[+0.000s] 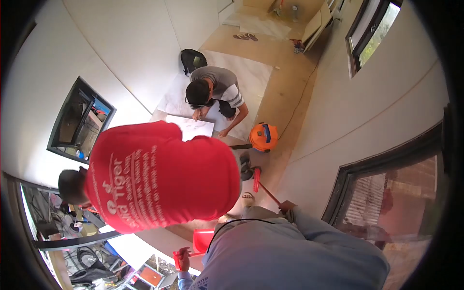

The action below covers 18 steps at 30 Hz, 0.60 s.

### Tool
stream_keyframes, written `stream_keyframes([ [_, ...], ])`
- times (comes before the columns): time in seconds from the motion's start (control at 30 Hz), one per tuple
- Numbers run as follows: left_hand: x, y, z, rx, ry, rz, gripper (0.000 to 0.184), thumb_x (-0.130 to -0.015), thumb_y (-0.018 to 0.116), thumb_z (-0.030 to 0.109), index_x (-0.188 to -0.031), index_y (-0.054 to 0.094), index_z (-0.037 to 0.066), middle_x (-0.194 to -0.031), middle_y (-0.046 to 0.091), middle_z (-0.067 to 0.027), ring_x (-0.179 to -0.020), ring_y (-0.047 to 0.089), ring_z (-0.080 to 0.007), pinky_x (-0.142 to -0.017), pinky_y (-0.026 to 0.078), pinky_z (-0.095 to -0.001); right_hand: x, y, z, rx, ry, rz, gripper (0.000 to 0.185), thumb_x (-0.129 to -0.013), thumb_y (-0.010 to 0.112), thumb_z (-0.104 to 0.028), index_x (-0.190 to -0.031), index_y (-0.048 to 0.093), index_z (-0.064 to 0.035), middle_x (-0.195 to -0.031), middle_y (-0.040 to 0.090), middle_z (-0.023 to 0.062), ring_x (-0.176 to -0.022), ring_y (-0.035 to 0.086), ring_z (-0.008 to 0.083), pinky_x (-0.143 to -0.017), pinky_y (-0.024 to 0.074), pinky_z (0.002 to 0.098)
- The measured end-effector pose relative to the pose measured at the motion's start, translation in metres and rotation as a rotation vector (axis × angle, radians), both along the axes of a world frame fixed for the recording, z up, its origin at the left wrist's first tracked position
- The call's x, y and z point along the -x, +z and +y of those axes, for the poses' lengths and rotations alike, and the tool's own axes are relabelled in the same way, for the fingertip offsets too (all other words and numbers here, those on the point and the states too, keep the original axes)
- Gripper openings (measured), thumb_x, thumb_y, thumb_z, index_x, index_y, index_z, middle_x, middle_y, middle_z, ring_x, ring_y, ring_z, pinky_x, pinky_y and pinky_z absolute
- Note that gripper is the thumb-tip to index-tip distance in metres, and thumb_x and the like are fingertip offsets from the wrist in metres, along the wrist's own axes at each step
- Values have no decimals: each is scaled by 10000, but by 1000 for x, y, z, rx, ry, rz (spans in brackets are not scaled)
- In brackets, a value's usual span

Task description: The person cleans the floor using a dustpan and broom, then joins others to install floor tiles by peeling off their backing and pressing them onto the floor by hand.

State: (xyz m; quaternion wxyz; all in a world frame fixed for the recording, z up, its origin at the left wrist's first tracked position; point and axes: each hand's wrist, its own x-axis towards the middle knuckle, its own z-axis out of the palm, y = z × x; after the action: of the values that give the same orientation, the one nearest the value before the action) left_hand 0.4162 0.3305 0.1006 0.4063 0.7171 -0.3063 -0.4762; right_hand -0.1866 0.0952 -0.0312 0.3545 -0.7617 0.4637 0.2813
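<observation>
My left hand (182, 259), low on the left, is closed round the red handle of a dustpan (203, 238). The pan is partly hidden behind my light blue shirt. In my right hand (287, 207) is the stick of a red broom (269, 193), with fingers wrapped round its upper end. The broom's head (256, 179) points down to the floor, beside the dark shoes of a person. My sandalled foot (248, 196) stands just behind the broom head.
A person in a red shirt (164, 179) bends close on my left. Farther off, another person (217, 87) crouches over a marble-patterned panel (191, 126). An orange vacuum cleaner (264, 137) trails a cord along the floor. Windows (391, 203) line both walls; clutter lies outside the left opening.
</observation>
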Motion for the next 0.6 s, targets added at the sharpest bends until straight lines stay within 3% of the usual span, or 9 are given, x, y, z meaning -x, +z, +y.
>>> stream_keyframes([
  [0.03, 3, 1, 2, 0, -6, 0, 198, -958, 491, 68, -1073, 644, 19, -943, 663, -87, -765, 650, -169, -681, 518, -285, 3, -6, -1, 33, 25, -19, 126, -799, 665, -176, -851, 712, -71, -894, 707, 193, -812, 699, 381, -727, 582, 449],
  [0.23, 19, 11, 11, -65, 7, 65, 172, -946, 513, 32, -1039, 654, 0, -945, 665, -98, -785, 656, -176, -678, 552, -292, 16, 4, -21, 16, -114, -111, 113, -782, 669, -182, -816, 706, -81, -808, 703, 172, -739, 707, 333, -634, 572, 428],
  [0.33, 22, 13, 16, -147, -5, 62, 163, -945, 525, 26, -1041, 654, -5, -944, 662, -103, -791, 655, -178, -685, 564, -299, 15, 2, -23, -334, -683, -72, 157, -802, 682, -154, -930, 706, -68, -775, 699, 135, -641, 673, 249, -622, 559, 374],
  [0.37, 23, 14, 18, -175, -15, 52, 161, -945, 529, 25, -1042, 653, -6, -943, 661, -104, -794, 654, -178, -689, 568, -302, 20, 3, -24, -157, -181, -43, 141, -837, 662, -157, -927, 685, -51, -695, 659, 107, -570, 617, 193, -543, 531, 374],
  [0.47, 31, 17, 15, -170, -50, 63, 175, -934, 520, 1, -1045, 655, -8, -963, 664, -112, -817, 658, -181, -700, 580, -318, 23, 16, -22, -60, -229, -73, 142, -847, 621, -134, -853, 710, -24, -732, 704, 114, -633, 696, 226, -555, 563, 345],
  [0.5, 29, 15, 14, -113, -79, 124, 183, -931, 515, -5, -1047, 656, -11, -940, 668, -110, -804, 655, -179, -718, 587, -328, 26, 1, -20, -217, -591, -82, 187, -857, 624, -156, -889, 709, 7, -740, 705, 128, -636, 700, 217, -544, 564, 349],
  [0.6, 29, -4, 23, -172, -30, 205, 179, -934, 514, -1, -1042, 656, -19, -907, 668, -97, -787, 653, -180, -723, 581, -332, 9, 48, -18, -343, -1548, -181, 200, -877, 598, -154, -893, 700, 18, -693, 678, 135, -596, 676, 213, -508, 552, 375],
])
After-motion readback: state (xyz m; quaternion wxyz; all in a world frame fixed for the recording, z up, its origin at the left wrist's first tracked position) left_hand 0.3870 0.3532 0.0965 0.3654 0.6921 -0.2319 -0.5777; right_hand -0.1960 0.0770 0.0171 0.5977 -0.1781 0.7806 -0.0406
